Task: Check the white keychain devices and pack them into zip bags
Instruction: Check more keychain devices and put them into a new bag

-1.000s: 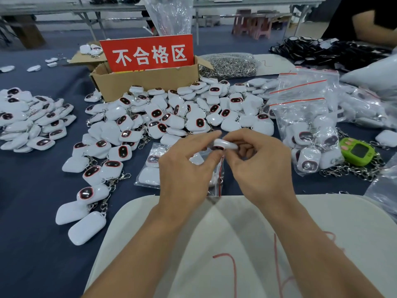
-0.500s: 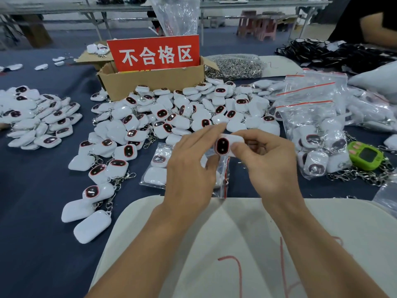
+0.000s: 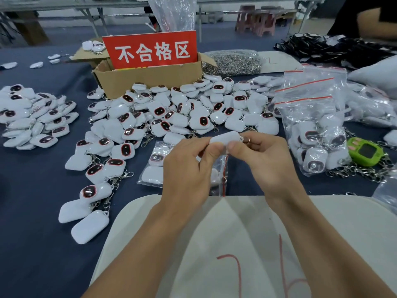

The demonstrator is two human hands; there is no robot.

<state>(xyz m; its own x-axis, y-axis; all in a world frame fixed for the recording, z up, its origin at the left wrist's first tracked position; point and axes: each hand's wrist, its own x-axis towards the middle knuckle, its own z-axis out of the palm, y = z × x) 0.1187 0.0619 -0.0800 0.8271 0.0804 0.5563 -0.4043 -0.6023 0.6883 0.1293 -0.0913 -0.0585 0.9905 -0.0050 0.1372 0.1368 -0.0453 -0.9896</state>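
Both hands hold one white keychain device (image 3: pixel 225 138) above the table, its plain white back facing me. My left hand (image 3: pixel 187 168) pinches its left end, and my right hand (image 3: pixel 266 160) pinches its right end. Under my hands lies a small zip bag (image 3: pixel 156 164) with devices inside; its red-striped edge hangs down between my hands. A big heap of loose white devices (image 3: pixel 182 112) with dark screens spreads behind. Filled zip bags (image 3: pixel 313 130) stand to the right.
A cardboard box (image 3: pixel 148 78) with a red sign sits behind the heap. Another pile of devices (image 3: pixel 34 119) lies far left. A green device (image 3: pixel 365 151) and loose metal clips lie right. A cream bag (image 3: pixel 214 244) covers the near table edge. Another person's arm shows at top right.
The device has been turned in my fingers: half a second ago its dark screen faced me, now its white back does. Both hands kept their hold and stayed in place.
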